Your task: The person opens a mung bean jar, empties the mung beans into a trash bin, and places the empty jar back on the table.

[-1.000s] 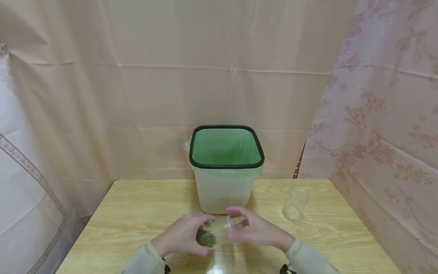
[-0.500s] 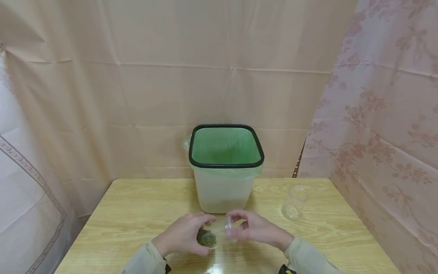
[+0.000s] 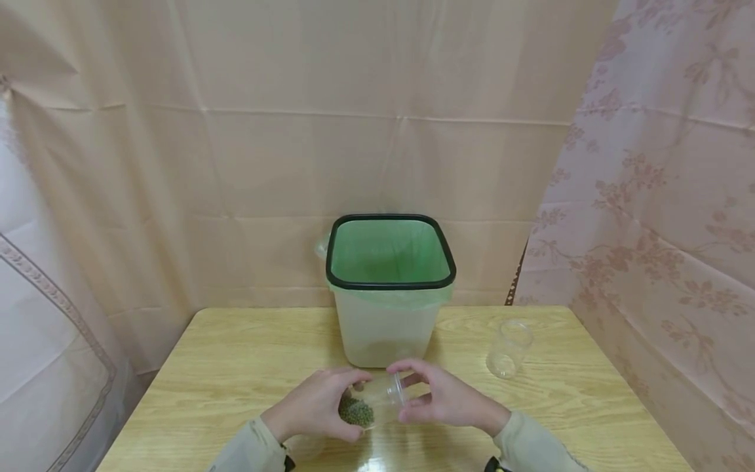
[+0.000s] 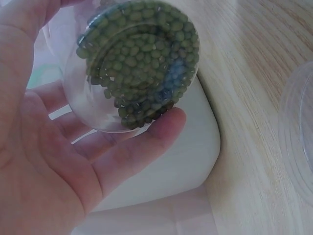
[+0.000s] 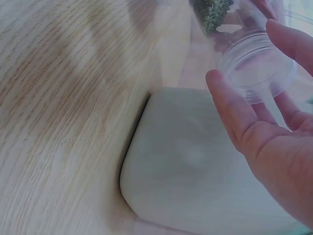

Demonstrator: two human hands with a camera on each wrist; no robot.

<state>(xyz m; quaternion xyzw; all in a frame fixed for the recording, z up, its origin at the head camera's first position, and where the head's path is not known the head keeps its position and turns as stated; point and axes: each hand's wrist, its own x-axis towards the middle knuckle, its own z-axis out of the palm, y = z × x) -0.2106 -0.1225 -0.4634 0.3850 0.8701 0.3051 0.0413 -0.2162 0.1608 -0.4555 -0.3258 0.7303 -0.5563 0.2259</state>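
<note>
My left hand [image 3: 318, 406] grips a clear plastic jar [image 3: 377, 392] that lies tipped on its side, its mouth toward the right. Green mung beans [image 4: 142, 61] are heaped at the jar's base end, seen through the bottom in the left wrist view. My right hand [image 3: 445, 396] has its thumb and fingers spread around the clear lid [image 5: 257, 68] at the jar's mouth. In the right wrist view the fingertips sit right at the lid's rim, on opposite sides.
A bin [image 3: 383, 334] with a black rim and green liner stands just behind the hands. An upright clear jar [image 3: 508, 351] is at the right of the wooden table [image 3: 248, 354]. A clear round lid-like disc [image 4: 298, 132] lies near the left wrist.
The right hand's fingers closed in around the lid half a second ago and are now spread wider around it. The left hand and jar have stayed in nearly the same place.
</note>
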